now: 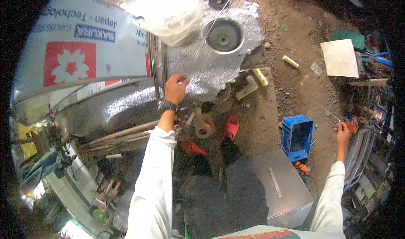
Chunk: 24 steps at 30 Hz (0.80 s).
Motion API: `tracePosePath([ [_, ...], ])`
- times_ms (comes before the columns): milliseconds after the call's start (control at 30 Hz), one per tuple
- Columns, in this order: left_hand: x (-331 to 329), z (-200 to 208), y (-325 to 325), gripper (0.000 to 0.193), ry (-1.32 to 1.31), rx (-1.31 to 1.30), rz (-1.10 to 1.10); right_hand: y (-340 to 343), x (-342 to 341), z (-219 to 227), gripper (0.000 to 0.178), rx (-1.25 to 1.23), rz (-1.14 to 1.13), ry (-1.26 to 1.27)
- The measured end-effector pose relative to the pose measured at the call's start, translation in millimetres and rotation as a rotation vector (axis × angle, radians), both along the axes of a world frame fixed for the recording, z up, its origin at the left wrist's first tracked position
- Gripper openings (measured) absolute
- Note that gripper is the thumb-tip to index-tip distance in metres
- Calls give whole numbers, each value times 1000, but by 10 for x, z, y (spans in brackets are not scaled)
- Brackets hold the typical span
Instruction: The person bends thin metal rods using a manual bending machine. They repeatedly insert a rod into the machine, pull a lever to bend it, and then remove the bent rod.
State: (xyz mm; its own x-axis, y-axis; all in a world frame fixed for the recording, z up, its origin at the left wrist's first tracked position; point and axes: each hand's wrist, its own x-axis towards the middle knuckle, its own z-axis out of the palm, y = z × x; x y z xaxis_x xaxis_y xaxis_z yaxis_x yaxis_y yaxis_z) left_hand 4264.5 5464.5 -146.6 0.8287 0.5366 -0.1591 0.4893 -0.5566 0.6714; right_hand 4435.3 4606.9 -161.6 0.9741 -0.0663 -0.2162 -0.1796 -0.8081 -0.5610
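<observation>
My left hand, with a dark wristwatch, reaches over the near edge of a shiny crinkled silver sheet. Its fingers are curled together; whatever they may hold is too small to make out. Far out to the right, my right hand is closed around a thin straight rod that slants up and left over the dirt floor. An orange and blue object shows right beside that hand; I cannot tell whether the hand touches it. A round grey metal dish sits on the silver sheet.
A large film-covered panel stands at the left. Above the sheet is a pale plastic-wrapped bundle. A blue crate, a metal box, yellow-white tubes and a cream board lie around my feet and to the right.
</observation>
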Motion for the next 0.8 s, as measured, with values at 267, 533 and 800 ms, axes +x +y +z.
tracePosePath([
  [267,-29,1781,-428,12,-589,-352,97,157,-974,1569,18,-453,-101,-570],
  [533,-109,3264,-85,14,-1106,-520,98,1418,-2219,2897,22,-82,-208,-443],
  [800,-930,5504,-492,26,-1134,-324,-264,2192,-2041,5165,31,1249,-44,-715],
])
